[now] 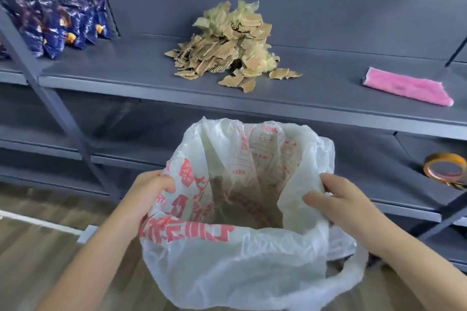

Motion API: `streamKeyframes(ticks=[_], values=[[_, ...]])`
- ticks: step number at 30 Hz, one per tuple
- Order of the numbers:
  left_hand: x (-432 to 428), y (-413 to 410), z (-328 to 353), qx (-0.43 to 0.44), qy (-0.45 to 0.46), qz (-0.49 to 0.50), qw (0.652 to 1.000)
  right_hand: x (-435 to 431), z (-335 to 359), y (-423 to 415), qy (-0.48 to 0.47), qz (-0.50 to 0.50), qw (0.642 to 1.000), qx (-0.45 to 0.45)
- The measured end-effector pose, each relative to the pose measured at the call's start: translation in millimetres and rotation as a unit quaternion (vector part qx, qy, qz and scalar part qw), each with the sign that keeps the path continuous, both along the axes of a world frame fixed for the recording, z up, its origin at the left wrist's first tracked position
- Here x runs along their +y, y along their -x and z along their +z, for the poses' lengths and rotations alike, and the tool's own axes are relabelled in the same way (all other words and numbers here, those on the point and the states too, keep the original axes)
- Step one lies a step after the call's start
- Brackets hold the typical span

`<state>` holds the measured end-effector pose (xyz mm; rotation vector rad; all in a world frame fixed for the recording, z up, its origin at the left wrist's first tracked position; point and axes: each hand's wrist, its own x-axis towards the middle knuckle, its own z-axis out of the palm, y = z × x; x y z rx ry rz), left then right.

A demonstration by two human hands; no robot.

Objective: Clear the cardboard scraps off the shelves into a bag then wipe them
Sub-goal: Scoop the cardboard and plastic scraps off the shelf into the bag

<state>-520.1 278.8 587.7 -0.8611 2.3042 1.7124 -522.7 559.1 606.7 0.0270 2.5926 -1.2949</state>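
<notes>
Both hands hold a white plastic bag (235, 247) with red print open below the grey shelf (126, 68). The left hand (149, 192) clenches the bag's left rim; the right hand (338, 199) pinches its right rim. The pile of cardboard scraps (227, 45) sits mid-shelf, far from the bag. A pink cloth (406, 88) lies at right, blue snack packets (58, 25) far left, a tape roll (444, 166) on the lower shelf.

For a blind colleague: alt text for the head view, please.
The left hand and right hand hold a white plastic bag open below a grey shelf bearing cardboard scraps. A pink cloth lies right of them, blue packets left.
</notes>
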Motion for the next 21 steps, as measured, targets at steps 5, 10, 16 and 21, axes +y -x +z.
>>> streamKeyframes(ticks=[5,10,16,21], values=[[16.7,19.9,9.4,-0.011,0.015,0.025,1.000,13.5,6.7,37.2,0.055,0.043,0.997,-0.034],[9.6,39.0,7.1,-0.035,0.029,0.050,0.998,3.9,3.3,59.2,0.098,0.039,0.994,-0.041],[-22.5,72.6,8.7,-0.077,0.083,0.098,0.989,-37.2,-2.9,63.7,0.207,-0.029,0.977,-0.050],[-51.5,65.5,9.4,0.006,0.120,0.167,0.979,-81.1,-14.7,57.7,0.290,-0.075,0.953,-0.046]])
